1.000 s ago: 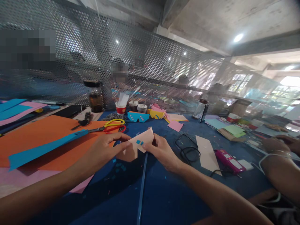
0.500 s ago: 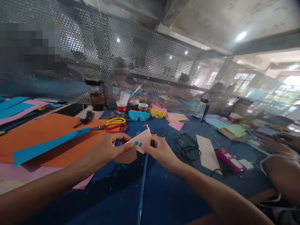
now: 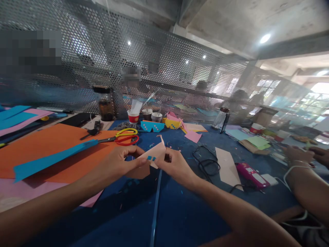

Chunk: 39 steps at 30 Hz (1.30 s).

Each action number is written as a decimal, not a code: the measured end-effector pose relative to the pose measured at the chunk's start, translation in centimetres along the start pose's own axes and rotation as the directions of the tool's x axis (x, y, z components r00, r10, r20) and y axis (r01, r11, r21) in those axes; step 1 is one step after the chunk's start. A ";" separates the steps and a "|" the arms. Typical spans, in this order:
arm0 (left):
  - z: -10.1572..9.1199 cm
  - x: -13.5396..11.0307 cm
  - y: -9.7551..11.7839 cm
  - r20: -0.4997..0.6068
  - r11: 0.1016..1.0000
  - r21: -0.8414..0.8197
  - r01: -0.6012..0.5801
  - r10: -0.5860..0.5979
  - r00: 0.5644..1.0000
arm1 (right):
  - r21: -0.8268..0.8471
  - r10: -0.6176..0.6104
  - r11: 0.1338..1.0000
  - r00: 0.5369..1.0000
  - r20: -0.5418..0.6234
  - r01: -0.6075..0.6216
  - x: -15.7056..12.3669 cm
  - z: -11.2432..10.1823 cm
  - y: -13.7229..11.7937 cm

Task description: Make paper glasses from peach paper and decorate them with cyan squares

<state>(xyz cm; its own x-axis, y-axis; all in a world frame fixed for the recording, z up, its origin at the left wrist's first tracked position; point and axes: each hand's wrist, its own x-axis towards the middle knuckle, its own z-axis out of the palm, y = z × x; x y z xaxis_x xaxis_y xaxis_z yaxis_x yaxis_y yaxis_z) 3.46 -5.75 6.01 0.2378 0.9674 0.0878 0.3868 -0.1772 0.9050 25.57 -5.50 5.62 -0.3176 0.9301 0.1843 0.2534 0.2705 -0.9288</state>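
Note:
Between my two hands, above the blue table (image 3: 185,209), is a folded piece of pale pink paper (image 3: 157,149) with small blue squares stuck on it. My left hand (image 3: 130,160) pinches its left side, thumb in front and fingers behind. On the right side my right hand (image 3: 171,161) grips it with the thumb close beside the blue squares. A lower flap of the paper hangs under my left hand. Scissors (image 3: 125,137) with yellow and red handles lie just beyond my left hand, next to a blue paper strip (image 3: 56,159) on orange paper (image 3: 43,140).
Paper cups (image 3: 133,117), a blue paper mask (image 3: 152,126) and a yellow one (image 3: 172,124) stand at the back before a perforated metal screen (image 3: 164,75). Rightward lie a black cable (image 3: 205,163), pale card (image 3: 227,168) and a magenta device (image 3: 253,175). Another person's hands (image 3: 299,155) are at far right.
My hands and the pink paper have hardly moved. At far right, the other person's arm and hand have shifted upward and a little inward.

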 end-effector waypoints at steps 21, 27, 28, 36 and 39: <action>1.0 0.0 1.3 0.007 0.989 0.125 0.074 -0.075 0.997 | 0.083 0.029 0.996 0.997 0.073 -0.035 -0.8 1.2 -0.5; 0.8 -0.1 1.2 -0.015 0.987 0.134 0.085 -0.084 0.996 | 0.170 -0.014 0.985 0.989 0.145 -0.011 -0.9 0.8 -0.6; 0.7 -0.1 1.0 -0.013 0.988 0.127 0.086 -0.085 0.996 | 0.180 -0.020 0.984 0.988 0.153 -0.008 -0.9 0.7 -0.5; 0.8 0.3 -1.0 0.009 0.996 0.058 0.069 -0.069 0.998 | 0.130 -0.050 0.991 0.992 0.113 0.035 -0.9 0.1 -0.5; 0.8 0.4 -1.2 0.026 0.998 0.009 0.069 -0.069 0.997 | 0.114 -0.039 0.993 0.995 0.095 0.028 -0.8 0.1 -0.4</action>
<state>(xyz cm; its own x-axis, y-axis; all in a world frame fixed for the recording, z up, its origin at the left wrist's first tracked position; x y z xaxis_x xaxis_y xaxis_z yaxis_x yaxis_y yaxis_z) 3.80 -5.26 4.60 0.2333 0.9723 0.0140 0.4103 -0.1115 0.9051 25.61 -6.38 5.76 -0.4126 0.8912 0.1886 0.1385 0.2660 -0.9540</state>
